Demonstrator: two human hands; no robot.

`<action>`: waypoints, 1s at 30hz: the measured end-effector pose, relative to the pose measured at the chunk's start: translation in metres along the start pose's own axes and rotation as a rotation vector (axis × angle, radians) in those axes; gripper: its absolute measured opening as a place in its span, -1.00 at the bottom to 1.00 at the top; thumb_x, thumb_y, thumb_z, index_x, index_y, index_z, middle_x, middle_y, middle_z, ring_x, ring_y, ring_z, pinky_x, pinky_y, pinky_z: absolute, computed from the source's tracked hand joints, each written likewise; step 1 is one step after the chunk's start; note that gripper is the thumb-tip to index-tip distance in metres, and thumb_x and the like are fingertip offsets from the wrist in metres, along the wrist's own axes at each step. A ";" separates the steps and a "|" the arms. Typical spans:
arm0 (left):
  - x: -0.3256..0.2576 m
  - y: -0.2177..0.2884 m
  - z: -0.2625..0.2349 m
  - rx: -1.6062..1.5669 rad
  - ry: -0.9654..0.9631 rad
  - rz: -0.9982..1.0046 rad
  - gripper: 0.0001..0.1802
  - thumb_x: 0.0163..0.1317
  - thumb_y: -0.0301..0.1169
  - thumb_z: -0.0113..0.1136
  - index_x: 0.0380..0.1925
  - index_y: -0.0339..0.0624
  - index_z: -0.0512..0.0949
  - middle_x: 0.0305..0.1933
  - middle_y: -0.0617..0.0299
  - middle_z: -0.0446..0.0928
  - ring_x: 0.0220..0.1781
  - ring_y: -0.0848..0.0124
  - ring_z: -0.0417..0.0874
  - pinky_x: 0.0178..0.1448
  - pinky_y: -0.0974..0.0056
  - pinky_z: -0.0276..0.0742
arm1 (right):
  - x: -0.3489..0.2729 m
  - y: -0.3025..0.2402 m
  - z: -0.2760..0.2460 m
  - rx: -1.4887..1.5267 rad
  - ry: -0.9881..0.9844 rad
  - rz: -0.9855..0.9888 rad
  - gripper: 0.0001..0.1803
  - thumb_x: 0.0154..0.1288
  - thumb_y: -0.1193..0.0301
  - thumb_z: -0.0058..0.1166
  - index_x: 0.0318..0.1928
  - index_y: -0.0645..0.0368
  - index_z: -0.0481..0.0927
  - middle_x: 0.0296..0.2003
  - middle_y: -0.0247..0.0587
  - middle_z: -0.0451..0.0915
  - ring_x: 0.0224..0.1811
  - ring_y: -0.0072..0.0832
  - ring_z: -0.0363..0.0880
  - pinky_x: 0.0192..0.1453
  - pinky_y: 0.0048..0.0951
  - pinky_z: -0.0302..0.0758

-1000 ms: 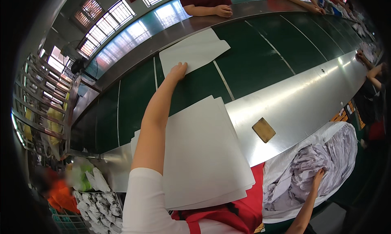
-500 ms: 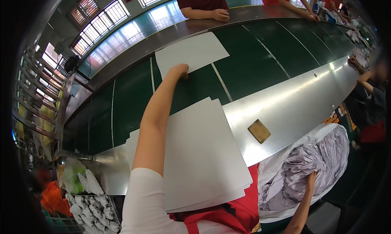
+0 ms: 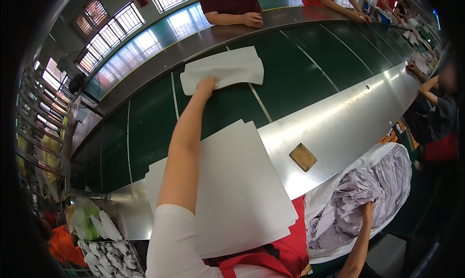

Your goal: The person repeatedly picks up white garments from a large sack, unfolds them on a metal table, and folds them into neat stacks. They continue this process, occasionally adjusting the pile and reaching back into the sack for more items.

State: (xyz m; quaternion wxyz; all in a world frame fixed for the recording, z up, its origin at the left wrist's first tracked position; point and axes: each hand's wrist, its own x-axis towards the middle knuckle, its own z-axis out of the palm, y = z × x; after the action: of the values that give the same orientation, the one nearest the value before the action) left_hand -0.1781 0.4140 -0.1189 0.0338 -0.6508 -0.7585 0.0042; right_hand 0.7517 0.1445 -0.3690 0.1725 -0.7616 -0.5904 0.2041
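Observation:
A white sheet of paper point(image 3: 237, 65) is on the green conveyor belt, its near edge bent upward. Pinching that near edge is my left hand point(image 3: 206, 85), at the end of my outstretched arm. On the near side, partly under that arm, lies a stack of large white sheets point(image 3: 232, 181) with uneven corners. At the lower right, my right hand point(image 3: 369, 210) is sunk among crumpled thin paper point(image 3: 382, 181) inside a white sack point(image 3: 319, 210). Its fingers look closed on the paper, though their tips are hidden.
A brown rectangular block point(image 3: 302, 157) rests on the metal ledge point(image 3: 339, 113) beside the belt. White wrapped bundles point(image 3: 106, 258) fill a crate at lower left. Across the belt, a person in dark red point(image 3: 230, 2) rests a forearm on the far rim. Other people work farther right.
The sheet on the belt has gone from flat to bowed, its near edge drawn up by my left hand. My right hand stays in the sack. The whole view has shifted slightly.

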 end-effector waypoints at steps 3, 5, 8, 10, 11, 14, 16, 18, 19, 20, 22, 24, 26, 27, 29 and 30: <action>-0.034 -0.022 -0.029 0.103 -0.026 -0.023 -0.65 0.09 -0.54 0.14 -0.08 -0.20 0.40 -0.06 -0.09 0.52 -0.04 -0.03 0.58 -0.03 0.01 0.53 | 0.005 -0.036 -0.008 0.165 0.001 0.113 -0.61 0.35 0.29 -0.21 0.03 0.32 0.40 -0.05 0.13 0.41 -0.01 -0.04 0.41 0.06 -0.23 0.41; -0.059 -0.006 -0.065 0.083 0.131 0.191 -0.63 0.05 -0.55 0.14 -0.09 -0.19 0.38 -0.16 -0.06 0.51 -0.09 -0.02 0.57 -0.08 -0.02 0.52 | 0.006 0.044 -0.008 -0.372 0.114 -0.311 -0.62 0.31 0.26 -0.14 -0.03 0.32 0.42 -0.10 0.08 0.45 -0.04 -0.12 0.44 0.04 -0.25 0.42; -0.170 0.020 -0.149 0.065 0.173 0.234 -0.38 -0.08 -0.70 0.15 0.07 -0.07 0.38 -0.28 0.00 0.43 -0.17 -0.02 0.52 -0.11 0.03 0.44 | 0.003 0.023 -0.002 0.037 -0.099 -0.220 -0.47 0.27 0.13 -0.05 0.06 0.32 0.41 -0.21 0.03 0.56 -0.16 -0.12 0.53 -0.09 -0.18 0.46; -0.255 0.042 -0.183 0.075 0.153 0.329 -0.29 -0.10 -0.71 0.14 0.17 -0.02 0.40 -0.38 0.09 0.38 -0.29 0.12 0.49 -0.17 0.10 0.39 | 0.001 0.015 -0.003 0.273 -0.065 -0.045 -0.53 0.24 0.15 -0.01 -0.06 0.35 0.44 -0.35 -0.12 0.57 -0.37 -0.31 0.59 -0.31 -0.31 0.53; -0.297 0.051 -0.191 0.099 0.081 0.326 -0.21 -0.13 -0.74 0.14 0.22 0.01 0.38 -0.41 0.13 0.34 -0.30 0.18 0.46 -0.07 0.08 0.44 | 0.000 -0.001 0.003 0.556 0.043 0.155 -0.54 0.24 0.14 0.00 -0.11 0.34 0.46 -0.41 -0.17 0.57 -0.42 -0.33 0.60 -0.36 -0.32 0.53; -0.418 0.083 -0.197 0.094 -0.117 0.331 -0.17 -0.09 -0.64 0.15 0.29 0.16 0.33 -0.43 0.19 0.28 -0.32 0.27 0.45 0.26 -0.09 0.34 | -0.009 -0.065 -0.025 0.296 -0.076 0.084 -0.59 0.26 0.14 0.01 -0.24 0.31 0.51 -0.51 -0.15 0.58 -0.47 -0.21 0.61 -0.36 -0.27 0.52; -0.463 0.104 -0.198 -0.009 -0.283 0.317 -0.17 -0.08 -0.59 0.18 0.29 0.21 0.32 -0.43 0.21 0.28 -0.32 0.29 0.45 0.32 -0.15 0.26 | -0.042 -0.150 -0.066 -0.367 0.000 0.045 -0.62 0.28 0.15 0.01 -0.24 0.28 0.54 -0.53 -0.08 0.60 -0.47 -0.13 0.61 -0.34 -0.25 0.52; -0.483 0.114 -0.201 -0.057 -0.344 0.315 -0.17 -0.08 -0.57 0.19 0.30 0.22 0.31 -0.43 0.21 0.28 -0.31 0.29 0.45 0.36 -0.19 0.19 | -0.071 -0.256 -0.109 -0.575 0.138 -0.020 -0.67 0.31 0.18 0.00 -0.20 0.22 0.57 -0.48 0.00 0.63 -0.46 -0.04 0.59 -0.33 -0.23 0.52; -0.487 0.116 -0.198 -0.063 -0.340 0.322 -0.18 -0.07 -0.57 0.19 0.30 0.21 0.31 -0.43 0.22 0.28 -0.31 0.29 0.45 0.37 -0.19 0.17 | -0.079 -0.313 -0.127 -0.454 0.240 -0.054 -0.70 0.33 0.21 -0.01 -0.16 0.19 0.58 -0.42 0.04 0.64 -0.44 0.00 0.59 -0.32 -0.23 0.52; -0.492 0.117 -0.195 -0.066 -0.343 0.325 -0.18 -0.06 -0.57 0.18 0.30 0.20 0.31 -0.43 0.22 0.28 -0.30 0.29 0.45 0.37 -0.20 0.16 | -0.085 -0.371 -0.135 -0.164 0.248 -0.136 -0.73 0.33 0.27 -0.02 -0.08 0.11 0.60 -0.43 0.02 0.64 -0.41 -0.08 0.62 -0.30 -0.15 0.51; -0.487 0.120 -0.191 -0.096 -0.341 0.316 -0.20 -0.05 -0.56 0.16 0.30 0.18 0.30 -0.42 0.21 0.29 -0.29 0.27 0.46 0.36 -0.21 0.16 | -0.087 -0.449 -0.113 0.334 0.274 -0.427 -0.66 0.25 0.38 0.10 0.04 0.13 0.56 -0.26 -0.05 0.63 -0.26 -0.18 0.61 -0.14 -0.29 0.52; -0.479 0.124 -0.194 -0.117 -0.353 0.299 -0.22 -0.05 -0.56 0.13 0.30 0.11 0.31 -0.40 0.19 0.32 -0.28 0.24 0.46 0.35 -0.20 0.17 | -0.079 -0.506 -0.088 0.017 0.224 -0.789 -0.35 0.10 0.32 0.23 0.25 0.05 0.38 0.13 0.03 0.42 0.11 -0.08 0.43 0.18 -0.16 0.37; -0.487 0.130 -0.197 -0.150 -0.381 0.279 -0.23 -0.07 -0.56 0.10 0.29 0.00 0.31 -0.37 0.15 0.35 -0.28 0.20 0.44 0.35 -0.17 0.18 | -0.065 -0.533 -0.046 0.049 0.028 -0.800 -0.33 0.06 0.21 0.26 0.23 -0.07 0.40 0.23 0.12 0.27 0.16 0.03 0.35 0.25 -0.10 0.28; -0.485 0.123 -0.206 -0.149 -0.384 0.320 -0.22 -0.06 -0.52 0.11 0.30 -0.08 0.29 -0.35 0.10 0.37 -0.25 0.12 0.45 0.31 -0.11 0.22 | -0.054 -0.526 0.000 -0.076 0.256 -0.868 -0.39 0.03 0.27 0.27 0.17 -0.10 0.45 0.17 0.10 0.34 0.12 -0.04 0.39 0.19 -0.11 0.33; -0.496 0.132 -0.204 -0.176 -0.359 0.304 -0.22 -0.06 -0.50 0.09 0.31 -0.14 0.26 -0.37 0.08 0.35 -0.24 0.09 0.45 0.24 -0.09 0.26 | -0.035 -0.544 0.002 0.015 0.185 -0.802 -0.64 0.05 0.38 0.23 -0.06 -0.04 0.58 -0.14 -0.05 0.51 -0.05 -0.17 0.44 0.02 -0.21 0.45; -0.497 0.137 -0.206 -0.173 -0.358 0.315 -0.24 -0.04 -0.49 0.11 0.29 -0.16 0.28 -0.35 0.08 0.37 -0.23 0.09 0.46 0.21 -0.07 0.29 | -0.038 -0.550 -0.008 0.061 0.116 -0.741 -0.58 0.09 0.37 0.20 0.03 -0.09 0.54 -0.16 -0.11 0.50 -0.03 -0.15 0.42 0.04 -0.28 0.48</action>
State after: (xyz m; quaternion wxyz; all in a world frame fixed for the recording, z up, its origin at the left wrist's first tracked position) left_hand 0.0441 -0.0634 0.0569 -0.1578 -0.7504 -0.6390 0.0598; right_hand 0.2917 0.2415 -0.0813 0.2903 -0.5012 -0.8088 0.1019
